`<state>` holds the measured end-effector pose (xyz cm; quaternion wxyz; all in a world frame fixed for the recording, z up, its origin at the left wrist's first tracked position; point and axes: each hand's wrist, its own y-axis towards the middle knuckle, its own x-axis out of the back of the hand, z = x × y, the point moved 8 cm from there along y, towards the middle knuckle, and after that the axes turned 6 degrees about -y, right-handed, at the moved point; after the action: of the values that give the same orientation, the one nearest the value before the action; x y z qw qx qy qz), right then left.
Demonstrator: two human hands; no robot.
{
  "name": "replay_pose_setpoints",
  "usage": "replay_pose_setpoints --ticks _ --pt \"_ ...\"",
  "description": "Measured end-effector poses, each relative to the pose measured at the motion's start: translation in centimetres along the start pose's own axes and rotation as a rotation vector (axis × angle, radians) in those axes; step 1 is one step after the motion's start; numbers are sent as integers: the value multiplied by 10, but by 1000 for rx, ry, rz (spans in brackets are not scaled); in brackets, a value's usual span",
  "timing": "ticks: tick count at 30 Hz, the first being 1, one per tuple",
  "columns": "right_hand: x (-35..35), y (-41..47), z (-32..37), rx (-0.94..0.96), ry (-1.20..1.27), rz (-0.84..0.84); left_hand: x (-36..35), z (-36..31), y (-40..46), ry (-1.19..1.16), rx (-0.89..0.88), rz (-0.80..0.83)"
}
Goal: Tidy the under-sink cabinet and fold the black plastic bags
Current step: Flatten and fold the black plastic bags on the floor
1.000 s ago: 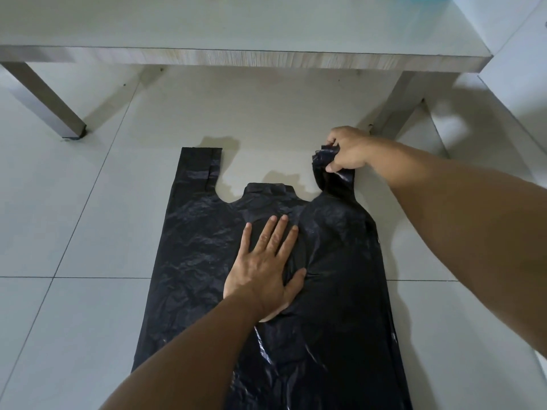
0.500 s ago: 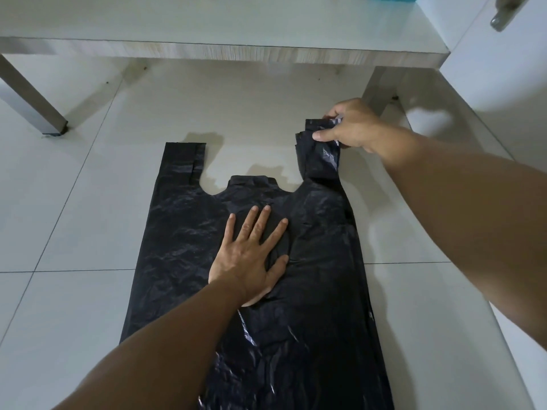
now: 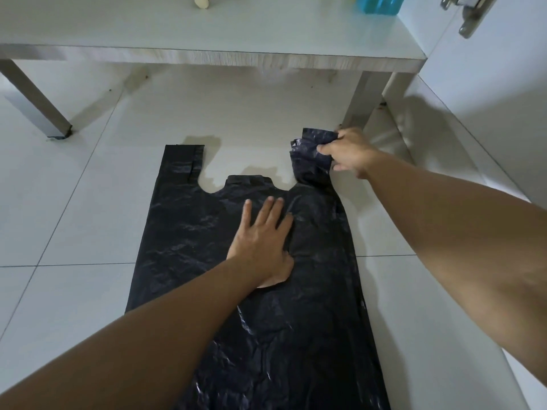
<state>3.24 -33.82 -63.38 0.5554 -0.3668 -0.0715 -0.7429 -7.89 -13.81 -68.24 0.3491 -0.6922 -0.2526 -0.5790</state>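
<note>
The black bag (image 3: pixel 260 306) lies flat on the tiled floor (image 3: pixel 74 217), running from 6 o'clock up toward 12, with its two handles at the far end. The left hand (image 3: pixel 263 244) rests flat on the middle of the bag, fingers straight and spread, pinning it. The right hand (image 3: pixel 347 152), at about 1 o'clock from the left, has its grip closed round the crumpled right handle (image 3: pixel 312 152), thumb and fingers pinching the bunched plastic. The left handle (image 3: pixel 183 164) lies smooth at 11 o'clock.

The likeliest trouble, I judge, is the thin plastic itself. If the right hand pulls the handle outward harder than the flat palm can hold, the whole bag may slide or bunch toward 3 o'clock, and the smooth left half would wrinkle. A sharp tug could also stretch or tear the handle where it joins the body. If the handle is let go while bunched, it will probably spring back into a wad, and any fold made over it would come out lumpy and lopsided. The glossy tiles give little friction, so the bag can creep under a light push.

A low counter (image 3: pixel 207 34) spans the top, its right leg (image 3: pixel 365 99) just beyond the right hand at 12 o'clock and its left leg (image 3: pixel 38 105) at 10 o'clock. The right leg crowds the handle and leaves little room to stretch it forward. A white cabinet door (image 3: pixel 488 99) with a metal hinge (image 3: pixel 467 13) stands at 2 o'clock. A blue thing (image 3: pixel 379 4) and a pale round thing (image 3: pixel 202 0) sit on the counter, too cut off to identify.
</note>
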Motion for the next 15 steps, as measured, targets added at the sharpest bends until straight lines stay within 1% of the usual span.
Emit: replay_pose_setpoints --ticks 4,7,10,13,15 --pt "-3 -4 1 3 53 -3 2 -28 18 -37 -129 36" --pt "-2 -1 2 40 50 -25 -5 -34 26 -87 -118 112" --pt "0 -1 5 117 49 -38 -4 -33 31 -112 -94 121" --pt "-4 -7 5 153 100 53 -1 -33 35 -139 -86 140" --pt "-13 -13 0 127 2 158 -1 -33 37 -149 -73 157"
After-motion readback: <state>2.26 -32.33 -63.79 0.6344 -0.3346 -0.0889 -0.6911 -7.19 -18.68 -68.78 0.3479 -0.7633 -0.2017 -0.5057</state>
